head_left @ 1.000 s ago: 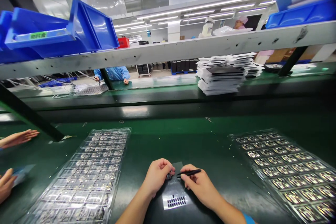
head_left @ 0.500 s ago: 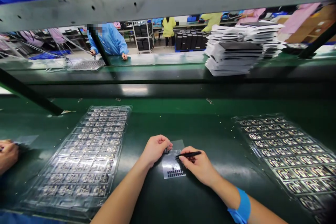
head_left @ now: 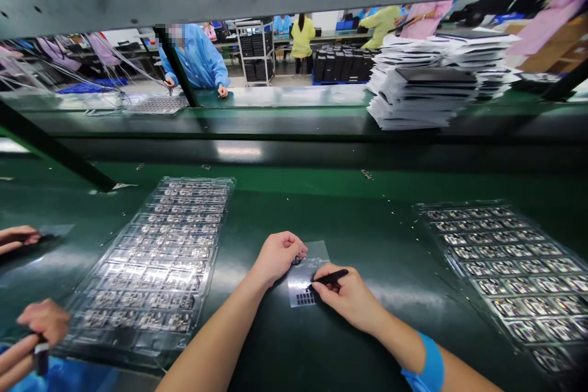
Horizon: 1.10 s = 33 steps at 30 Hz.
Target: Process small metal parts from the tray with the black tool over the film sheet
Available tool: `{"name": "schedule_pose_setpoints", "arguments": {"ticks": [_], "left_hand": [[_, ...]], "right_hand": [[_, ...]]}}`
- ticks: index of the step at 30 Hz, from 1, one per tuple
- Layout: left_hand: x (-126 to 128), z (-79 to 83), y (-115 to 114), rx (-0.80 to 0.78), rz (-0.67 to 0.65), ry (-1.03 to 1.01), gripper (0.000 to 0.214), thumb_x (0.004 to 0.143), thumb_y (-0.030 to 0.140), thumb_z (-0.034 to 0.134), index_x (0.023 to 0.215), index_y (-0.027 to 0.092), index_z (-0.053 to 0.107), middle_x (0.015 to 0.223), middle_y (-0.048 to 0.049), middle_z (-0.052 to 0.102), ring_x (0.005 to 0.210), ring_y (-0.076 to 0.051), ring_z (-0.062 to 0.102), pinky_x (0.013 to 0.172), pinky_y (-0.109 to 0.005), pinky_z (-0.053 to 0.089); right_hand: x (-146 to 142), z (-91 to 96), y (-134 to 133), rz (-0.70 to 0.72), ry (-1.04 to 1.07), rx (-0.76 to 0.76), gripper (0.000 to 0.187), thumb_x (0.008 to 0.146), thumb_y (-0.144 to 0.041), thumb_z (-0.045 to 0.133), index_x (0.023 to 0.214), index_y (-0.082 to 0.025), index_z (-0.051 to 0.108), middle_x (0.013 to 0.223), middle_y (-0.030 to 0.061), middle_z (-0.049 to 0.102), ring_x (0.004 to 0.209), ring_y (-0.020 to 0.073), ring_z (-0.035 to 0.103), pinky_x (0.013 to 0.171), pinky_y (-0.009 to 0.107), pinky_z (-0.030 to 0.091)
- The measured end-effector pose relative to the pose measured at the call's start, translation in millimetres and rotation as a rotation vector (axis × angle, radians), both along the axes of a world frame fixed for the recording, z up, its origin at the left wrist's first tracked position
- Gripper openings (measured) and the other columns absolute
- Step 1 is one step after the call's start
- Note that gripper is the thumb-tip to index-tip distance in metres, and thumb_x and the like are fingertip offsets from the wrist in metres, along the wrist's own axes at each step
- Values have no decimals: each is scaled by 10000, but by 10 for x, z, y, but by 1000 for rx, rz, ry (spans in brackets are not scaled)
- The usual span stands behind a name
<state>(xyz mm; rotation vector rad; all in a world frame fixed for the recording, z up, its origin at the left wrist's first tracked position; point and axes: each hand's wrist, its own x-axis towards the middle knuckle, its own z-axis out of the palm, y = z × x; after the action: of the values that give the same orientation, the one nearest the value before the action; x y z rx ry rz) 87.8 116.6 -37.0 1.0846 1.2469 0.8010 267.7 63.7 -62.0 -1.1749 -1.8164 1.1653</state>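
Green table [head_left: 331, 355] bearing two clear blister trays of small metallic parts: one tray [head_left: 147, 263] toward the left, another tray [head_left: 500, 275] toward the right. Beyond the far edge, a stack of white packets [head_left: 420, 98] sits on a second table. Between the trays, near the person's edge, lies a clear film sheet [head_left: 307, 272] with a small block of black marks, beneath both hands. Left hand [head_left: 275, 257]: curled, pinching a small dark piece [head_left: 297, 260] at the sheet's far side. Right hand [head_left: 349, 297]: pinching black tweezers [head_left: 329, 277], tips at the sheet. Blue wristband [head_left: 425, 362]: on the right wrist. A co-worker's hand [head_left: 43, 324] is just beside the left tray.
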Motion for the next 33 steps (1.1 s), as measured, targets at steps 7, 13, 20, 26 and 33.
{"name": "schedule_pose_setpoints", "arguments": {"ticks": [7, 13, 20, 26, 33], "left_hand": [[15, -6, -1, 7, 4, -9, 98, 755, 202, 600, 712, 115, 616, 719, -63, 678, 632, -115, 590, 601, -208, 433], [16, 10, 4, -7, 7, 4, 98, 752, 198, 595, 721, 110, 624, 726, -68, 684, 651, -120, 602, 610, -207, 434], [6, 45, -46, -10, -88, -23, 174, 756, 264, 600, 715, 105, 657, 739, -77, 690, 642, -119, 580, 587, -209, 408], [63, 49, -135, -96, -197, -59, 197, 753, 284, 594, 712, 111, 680, 727, -65, 690, 585, -101, 537, 548, -201, 371], [74, 15, -140, -94, -246, -42, 224, 784, 312, 583, 704, 122, 671, 721, -53, 685, 605, -106, 538, 563, -203, 376]], "right_hand": [[-10, -12, -4, 5, 8, 12, 184, 835, -296, 521, 785, -178, 654, 684, 14, 597, 572, 160, 525, 521, 239, 391], [6, -52, 26, -25, 145, -121, 176, 830, -331, 586, 788, -169, 639, 623, -2, 557, 500, 140, 494, 465, 220, 371], [100, 24, 76, -116, 372, -183, 309, 838, -450, 696, 794, -155, 614, 644, 16, 586, 444, 115, 492, 433, 200, 397], [147, 69, 97, -226, 363, -72, 289, 857, -435, 686, 799, -160, 623, 627, 13, 581, 448, 122, 497, 426, 202, 396], [151, 30, 127, -242, 353, -58, 211, 862, -357, 657, 791, -162, 622, 636, 12, 581, 456, 116, 495, 430, 196, 385]]}}
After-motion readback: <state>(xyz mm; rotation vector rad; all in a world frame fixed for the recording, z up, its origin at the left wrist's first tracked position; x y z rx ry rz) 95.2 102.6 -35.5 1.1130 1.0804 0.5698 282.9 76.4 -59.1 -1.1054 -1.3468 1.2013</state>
